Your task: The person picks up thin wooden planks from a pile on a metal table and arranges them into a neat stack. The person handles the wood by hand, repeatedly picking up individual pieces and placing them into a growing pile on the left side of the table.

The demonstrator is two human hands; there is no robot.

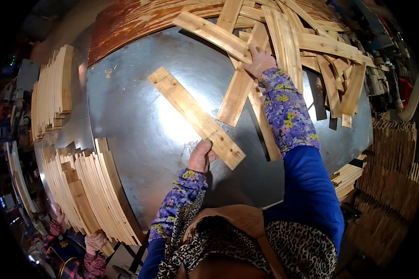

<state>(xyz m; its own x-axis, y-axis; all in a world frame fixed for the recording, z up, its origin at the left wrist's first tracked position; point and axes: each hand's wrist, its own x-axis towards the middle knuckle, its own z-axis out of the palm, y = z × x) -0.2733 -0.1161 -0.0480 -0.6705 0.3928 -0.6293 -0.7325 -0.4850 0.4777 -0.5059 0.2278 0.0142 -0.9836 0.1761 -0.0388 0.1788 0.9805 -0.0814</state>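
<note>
My left hand [202, 157] grips a pale wooden board [191, 114] near its lower right end. The board slants up and leftward over the shiny metal table [125, 125]. Further off and to the right, my right hand [260, 62] is closed around the right end of another board [214, 35], its thumb on the near edge and a finger on the far edge. This second board slants across the loose pile. Just below my right hand, a wider board [236, 100] rests on the table. Part of the right fingers' grip is hidden.
A jumbled pile of boards [288, 46] covers the far right of the table. Boards standing in rows [53, 93] line the left, with another row [97, 186] nearer. A co-worker's hand [94, 242] touches that nearer row. Stacked wood [386, 186] stands at the right.
</note>
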